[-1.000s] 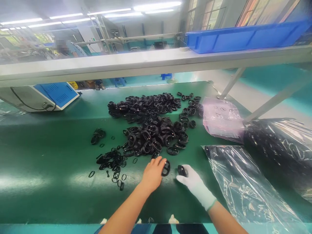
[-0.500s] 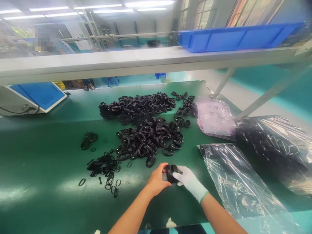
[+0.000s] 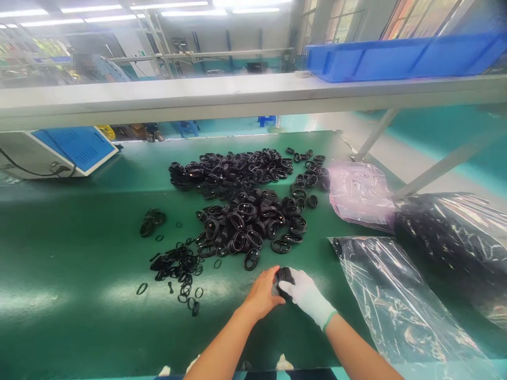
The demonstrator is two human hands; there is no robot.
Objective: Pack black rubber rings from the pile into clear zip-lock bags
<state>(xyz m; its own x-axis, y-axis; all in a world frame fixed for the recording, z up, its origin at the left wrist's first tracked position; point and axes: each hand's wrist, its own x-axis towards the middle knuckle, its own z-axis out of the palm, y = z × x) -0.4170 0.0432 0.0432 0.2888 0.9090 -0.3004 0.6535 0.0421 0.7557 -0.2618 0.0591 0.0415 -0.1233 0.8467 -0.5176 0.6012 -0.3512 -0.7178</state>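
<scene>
Close to the front of the green table, my bare left hand (image 3: pixel 261 293) and my right hand (image 3: pixel 309 296), in a white glove, are closed from both sides round some coiled black cables (image 3: pixel 284 275). The coils stand on edge, pressed side by side; my fingers hide part of them. Beyond my hands lies a large heap of coiled black cables (image 3: pixel 247 221), with one loose coil (image 3: pixel 251 259) nearest to my left hand. Further left is a pile of small black bands (image 3: pixel 178 264), some scattered singly.
A clear plastic bag (image 3: pixel 396 295) lies right of my hands, with a bulky bag of black items (image 3: pixel 447 237) and pinkish bags (image 3: pixel 358 192) behind it. A blue-and-white machine (image 3: pixel 75 150) stands back left. Overhead runs a shelf (image 3: pixel 178 100) bearing a blue bin (image 3: pixel 396 59).
The held coils, earlier two groups with a gap between them, now sit pressed together. Both hands keep hold of them. The view has shifted slightly, so the table's contents appear further right.
</scene>
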